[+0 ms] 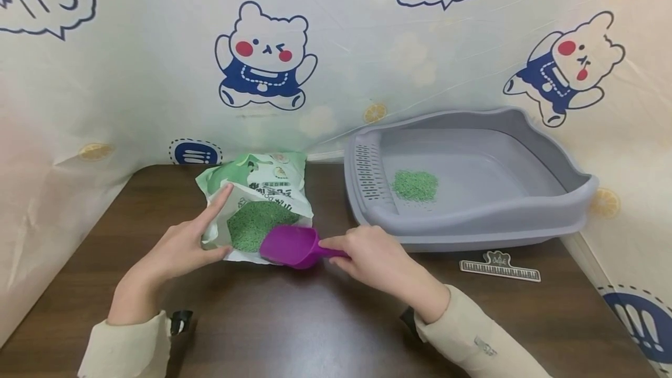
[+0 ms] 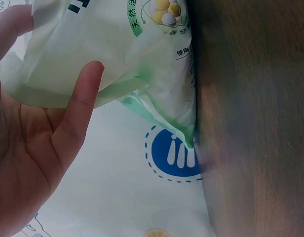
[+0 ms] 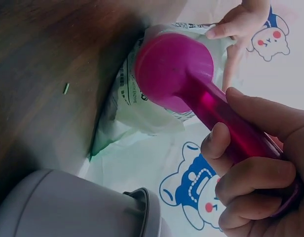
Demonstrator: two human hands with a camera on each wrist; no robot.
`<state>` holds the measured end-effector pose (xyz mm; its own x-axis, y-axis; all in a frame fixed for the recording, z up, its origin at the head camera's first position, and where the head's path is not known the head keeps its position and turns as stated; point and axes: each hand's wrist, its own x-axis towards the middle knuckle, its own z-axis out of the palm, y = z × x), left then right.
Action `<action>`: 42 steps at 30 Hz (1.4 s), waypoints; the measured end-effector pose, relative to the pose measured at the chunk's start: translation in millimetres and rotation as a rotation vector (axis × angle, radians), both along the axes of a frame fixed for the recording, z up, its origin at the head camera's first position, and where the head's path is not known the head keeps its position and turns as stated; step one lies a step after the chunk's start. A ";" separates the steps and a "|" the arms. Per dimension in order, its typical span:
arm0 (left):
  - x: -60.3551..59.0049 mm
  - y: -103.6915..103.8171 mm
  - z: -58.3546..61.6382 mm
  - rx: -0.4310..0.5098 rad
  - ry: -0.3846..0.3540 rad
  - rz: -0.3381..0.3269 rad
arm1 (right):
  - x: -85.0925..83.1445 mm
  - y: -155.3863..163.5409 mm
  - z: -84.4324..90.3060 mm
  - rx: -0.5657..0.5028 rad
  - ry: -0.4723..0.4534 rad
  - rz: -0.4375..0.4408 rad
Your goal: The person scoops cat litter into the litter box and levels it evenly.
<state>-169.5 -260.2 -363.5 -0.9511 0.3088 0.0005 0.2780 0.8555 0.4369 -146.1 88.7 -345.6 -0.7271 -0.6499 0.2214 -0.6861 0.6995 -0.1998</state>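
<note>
Bag on the left, tray on the right, scoop in between.

On the table (image 1: 325, 331), the bag (image 1: 257, 206) lies in the middle of the frame, a bit to the left, with its open mouth at the front. The left hand (image 1: 181, 247) holds the bag's left edge. The scoop (image 1: 291, 245) sits at the bag's mouth, held by the right hand (image 1: 375, 258) just right of it. The tray (image 1: 525, 214) stands to the right, with a small heap of litter (image 1: 415, 184) in its left part. A clip (image 1: 500, 266) lies in front of the tray. A cloth wall (image 1: 136, 74) stands behind everything.
</note>
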 end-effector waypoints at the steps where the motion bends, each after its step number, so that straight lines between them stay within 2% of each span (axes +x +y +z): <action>1: -0.2 0.2 -0.2 -0.001 0.001 -0.002 | -0.1 -0.7 0.1 -0.001 -0.014 -0.002; 17: 0.0 2.0 1.2 0.004 -0.020 0.009 | -5.3 -13.0 -4.1 -0.049 -0.111 -0.041; 33: -0.5 4.2 2.1 0.010 -0.037 0.017 | -16.6 -30.5 -17.7 -0.101 -0.186 -0.102; 42: -1.2 4.1 1.3 0.009 -0.043 0.017 | -20.5 -34.8 -27.5 -0.112 -0.155 -0.101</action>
<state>-170.7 -256.1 -362.2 -0.9555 0.2924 -0.0381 0.2438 0.8561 0.4557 -166.5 54.0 -373.1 -0.8183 -0.5495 0.1687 -0.5686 0.7306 -0.3781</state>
